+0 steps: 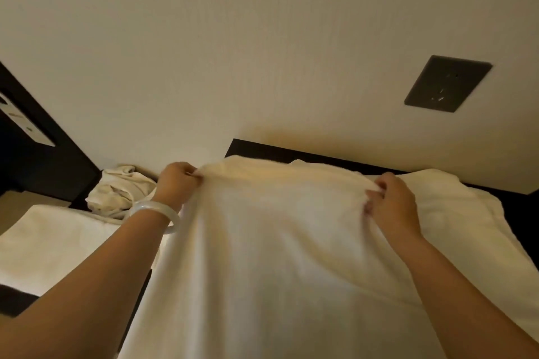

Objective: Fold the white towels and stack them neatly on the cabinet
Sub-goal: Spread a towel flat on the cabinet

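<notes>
A large white towel (268, 256) hangs spread between my hands and fills the lower middle of the head view. My left hand (176, 183), with a pale bangle on its wrist, pinches the towel's upper left corner. My right hand (393, 204) grips the upper edge on the right. Behind the held towel, more white towel (455, 213) lies on the dark cabinet top (291, 151). A crumpled white towel (119, 192) sits in a heap at the left, beside my left hand.
A cream wall fills the upper view, with a dark wall plate (446, 83) at the right. A dark panel (35, 148) stands at the left edge. A white bed surface (49, 242) lies at the lower left.
</notes>
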A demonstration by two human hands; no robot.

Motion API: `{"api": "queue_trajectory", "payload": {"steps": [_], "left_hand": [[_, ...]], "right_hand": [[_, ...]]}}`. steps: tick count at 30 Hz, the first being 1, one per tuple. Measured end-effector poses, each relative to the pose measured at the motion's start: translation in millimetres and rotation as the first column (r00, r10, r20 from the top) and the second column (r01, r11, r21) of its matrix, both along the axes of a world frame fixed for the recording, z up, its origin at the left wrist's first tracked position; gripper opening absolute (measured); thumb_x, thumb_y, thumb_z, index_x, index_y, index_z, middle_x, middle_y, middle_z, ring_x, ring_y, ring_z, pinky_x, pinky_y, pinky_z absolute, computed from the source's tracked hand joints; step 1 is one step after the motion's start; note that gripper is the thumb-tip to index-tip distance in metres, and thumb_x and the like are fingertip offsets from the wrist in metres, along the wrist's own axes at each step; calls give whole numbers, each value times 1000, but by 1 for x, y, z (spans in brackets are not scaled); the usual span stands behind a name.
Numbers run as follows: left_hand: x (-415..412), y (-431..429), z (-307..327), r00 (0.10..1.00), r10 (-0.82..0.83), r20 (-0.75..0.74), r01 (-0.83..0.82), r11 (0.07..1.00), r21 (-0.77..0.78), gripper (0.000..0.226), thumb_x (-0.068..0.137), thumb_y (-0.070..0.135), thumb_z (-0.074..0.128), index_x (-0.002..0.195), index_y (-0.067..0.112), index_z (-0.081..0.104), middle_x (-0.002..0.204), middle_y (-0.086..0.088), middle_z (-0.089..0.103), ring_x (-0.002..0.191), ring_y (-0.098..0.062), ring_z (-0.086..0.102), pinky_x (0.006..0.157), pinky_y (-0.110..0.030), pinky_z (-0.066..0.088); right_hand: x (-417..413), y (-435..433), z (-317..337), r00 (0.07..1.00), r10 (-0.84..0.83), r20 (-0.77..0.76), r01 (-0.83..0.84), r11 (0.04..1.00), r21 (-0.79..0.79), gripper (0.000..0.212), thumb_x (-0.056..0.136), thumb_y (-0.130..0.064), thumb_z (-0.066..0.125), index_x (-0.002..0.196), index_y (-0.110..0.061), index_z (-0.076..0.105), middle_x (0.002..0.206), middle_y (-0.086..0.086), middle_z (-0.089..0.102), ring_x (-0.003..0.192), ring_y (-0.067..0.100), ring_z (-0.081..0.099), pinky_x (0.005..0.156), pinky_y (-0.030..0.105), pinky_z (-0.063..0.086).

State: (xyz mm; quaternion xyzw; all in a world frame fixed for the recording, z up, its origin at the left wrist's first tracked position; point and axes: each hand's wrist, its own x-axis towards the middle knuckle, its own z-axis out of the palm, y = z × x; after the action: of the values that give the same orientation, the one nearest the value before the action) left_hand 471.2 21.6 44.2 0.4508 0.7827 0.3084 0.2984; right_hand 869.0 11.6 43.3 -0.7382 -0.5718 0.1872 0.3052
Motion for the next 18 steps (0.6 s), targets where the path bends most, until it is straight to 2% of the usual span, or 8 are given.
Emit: {"api": "queue_trajectory", "payload": {"steps": [2,4,10,12,14,15,17,18], "left_hand": [[-8,-4,-10,979,28,-204,-14,998,69,6,89,7,61,89,4,67,79,-9,62,81,-31,58,71,-32,41],[-9,-9,-18,970,-18,-240,21,1000,10,9,90,13,61,96,7,65,84,-6,63,85,-30,58,73,-31,39],[-11,10,-13,975,-105,198,140,975,-173,18,84,22,73,89,5,72,89,-13,69,82,-29,64,71,-33,50],[-10,19,-9,984,-173,47,177,979,-99,15,84,15,72,80,1,67,73,-10,65,74,-29,59,63,-32,46],[-2,23,-12,976,-121,-183,128,992,22,23,84,13,70,68,6,55,62,-4,53,64,-23,48,53,-29,34],[3,21,-14,976,-94,-197,108,992,59,25,85,14,69,68,6,53,62,-3,51,63,-21,45,53,-29,32],[3,17,-23,999,-38,21,37,999,27,27,86,28,70,84,3,60,74,-5,58,75,-24,53,62,-30,41],[-1,15,-24,977,19,212,-7,998,-56,39,85,41,70,100,5,64,89,-5,63,88,-24,58,76,-32,47]], "right_hand": [[-2,-2,-4,999,-13,31,12,999,34,9,94,-6,57,100,-12,55,107,10,55,86,28,55,70,35,42],[-9,-7,-10,994,74,77,-72,997,-33,24,95,-5,54,120,-8,54,125,13,50,98,32,57,82,40,47],[-16,-5,-20,903,339,265,-321,941,-112,48,89,-6,65,134,-7,49,134,9,46,121,30,45,96,34,37],[-19,-1,-22,938,269,219,-251,962,-103,49,89,-8,66,134,-5,48,137,11,45,123,31,45,98,36,38],[-25,0,-23,958,207,197,-193,977,-88,53,91,-7,65,139,-4,42,146,11,39,130,31,42,101,35,38],[-28,-2,-24,958,204,202,-190,978,-85,56,92,-7,62,143,-4,39,151,11,33,134,29,39,103,35,37],[-34,-11,-27,961,200,189,-191,979,-65,60,94,-7,58,148,-7,32,160,8,22,137,23,35,103,34,38],[-35,-16,-27,964,192,182,-186,981,-52,61,94,-7,58,149,-8,31,161,6,18,135,19,35,100,35,41]]}}
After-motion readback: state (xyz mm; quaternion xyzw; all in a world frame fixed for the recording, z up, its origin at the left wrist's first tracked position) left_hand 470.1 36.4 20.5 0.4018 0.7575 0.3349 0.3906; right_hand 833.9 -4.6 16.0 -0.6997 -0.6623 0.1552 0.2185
